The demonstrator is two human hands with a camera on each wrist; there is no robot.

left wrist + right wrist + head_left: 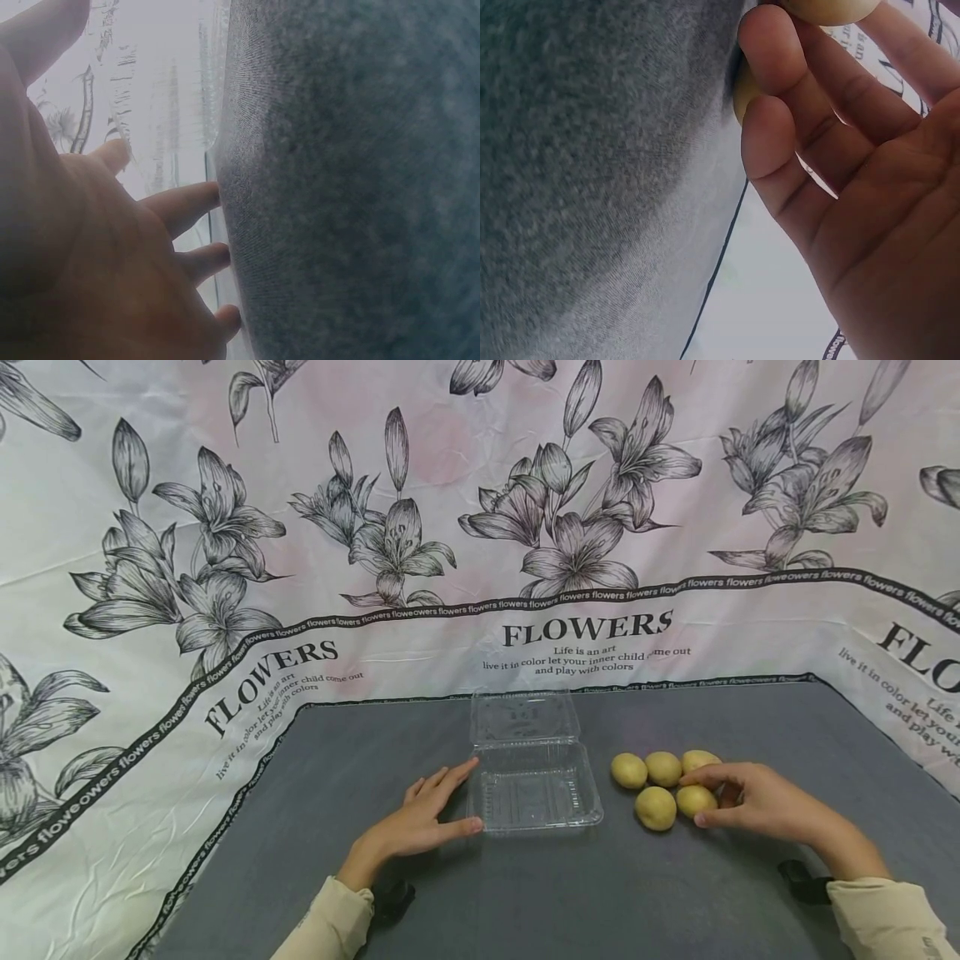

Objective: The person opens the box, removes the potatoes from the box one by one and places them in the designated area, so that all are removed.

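A clear plastic clamshell box [536, 787] lies on the table with its lid [525, 720] folded back. At its left side my left hand [420, 814] is spread, the fingertips and thumb touching the rim; the left wrist view shows that hand's fingers extended. Several small yellow potatoes [656, 808] are clustered to the right of the box. My right hand [765, 797] pinches the front right potato [695, 802] between thumb and fingers. In the right wrist view, part of a potato [832, 9] shows at the top, with another partly hidden behind the fingertips.
The grey table [375, 743] runs back to a hanging white cloth [420, 660] printed with flowers and lettering, which also rises at the left and right. A dark strapped object [393, 900] sits at the left wrist, and another [804, 882] at the right.
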